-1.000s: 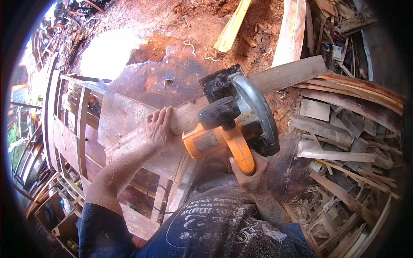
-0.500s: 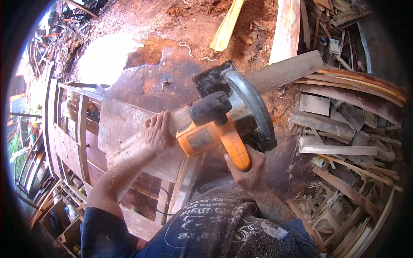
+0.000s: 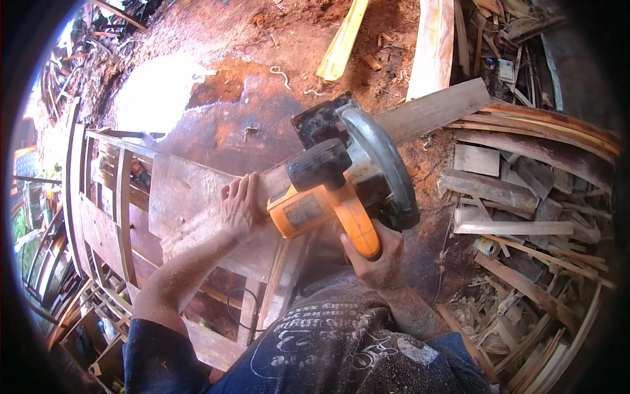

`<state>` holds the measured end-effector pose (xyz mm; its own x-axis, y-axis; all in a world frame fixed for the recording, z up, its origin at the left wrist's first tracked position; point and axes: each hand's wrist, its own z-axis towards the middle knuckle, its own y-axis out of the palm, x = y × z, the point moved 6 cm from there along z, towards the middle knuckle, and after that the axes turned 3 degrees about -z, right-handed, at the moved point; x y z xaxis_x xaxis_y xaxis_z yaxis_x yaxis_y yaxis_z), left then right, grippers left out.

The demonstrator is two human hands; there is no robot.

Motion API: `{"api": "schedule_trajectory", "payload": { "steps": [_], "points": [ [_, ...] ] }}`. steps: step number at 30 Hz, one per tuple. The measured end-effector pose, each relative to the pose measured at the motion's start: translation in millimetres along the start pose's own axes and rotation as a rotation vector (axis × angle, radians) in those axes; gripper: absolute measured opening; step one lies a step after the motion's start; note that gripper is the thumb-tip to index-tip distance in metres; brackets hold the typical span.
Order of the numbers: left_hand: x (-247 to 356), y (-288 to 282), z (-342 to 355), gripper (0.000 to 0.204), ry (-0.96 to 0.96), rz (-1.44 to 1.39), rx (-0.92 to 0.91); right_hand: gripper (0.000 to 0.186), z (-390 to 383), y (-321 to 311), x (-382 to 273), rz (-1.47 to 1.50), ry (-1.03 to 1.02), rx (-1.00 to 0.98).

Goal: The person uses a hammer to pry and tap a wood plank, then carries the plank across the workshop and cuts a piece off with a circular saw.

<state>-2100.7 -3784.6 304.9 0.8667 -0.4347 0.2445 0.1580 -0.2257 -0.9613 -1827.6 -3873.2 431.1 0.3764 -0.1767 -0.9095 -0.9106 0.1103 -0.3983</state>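
My right hand [image 3: 382,258] is closed round the rear handle of an orange circular saw [image 3: 303,211] with a black front knob and a grey metal blade guard. The saw rests across a long wooden plank [image 3: 433,113] that runs from lower left to upper right. The saw hides the middle of the plank, and I cannot see the blade's cutting edge. My left hand [image 3: 240,209] presses on the plank to the left of the saw, its fingers bent over the far edge. Sawdust covers the left forearm. Under the plank lies the worn board top of a low wooden bench [image 3: 190,184].
On the right are piled offcuts and planks [image 3: 499,197]. Two long boards, one yellowish [image 3: 342,43] and one pale [image 3: 433,46], lie on the reddish dirt ahead. At left stands a slatted wooden frame [image 3: 123,203]. A dark cable [image 3: 237,308] loops near the bench.
The whole view has shifted very slightly left. Both hands, the saw and the plank keep almost the same places relative to each other.
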Motion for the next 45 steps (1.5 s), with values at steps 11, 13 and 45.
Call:
{"api": "schedule_trajectory", "payload": {
  "steps": [11,13,45],
  "points": [
    [-3.8,3.6,-2.2,0.088,0.029,0.028,0.048,0.018,5.0,0.0,-5.7,-0.01,-0.009,0.021],
    [-0.1,1.4,0.0,0.087,0.03,0.019,0.036,0.018,3.2,-1.7,-6.1,-0.02,-0.011,0.02],
    [21.1,2.2,-6.7,0.102,-0.021,0.093,0.141,0.015,-7.2,-296.4,72.4,0.153,0.251,0.543]
  ]
}}
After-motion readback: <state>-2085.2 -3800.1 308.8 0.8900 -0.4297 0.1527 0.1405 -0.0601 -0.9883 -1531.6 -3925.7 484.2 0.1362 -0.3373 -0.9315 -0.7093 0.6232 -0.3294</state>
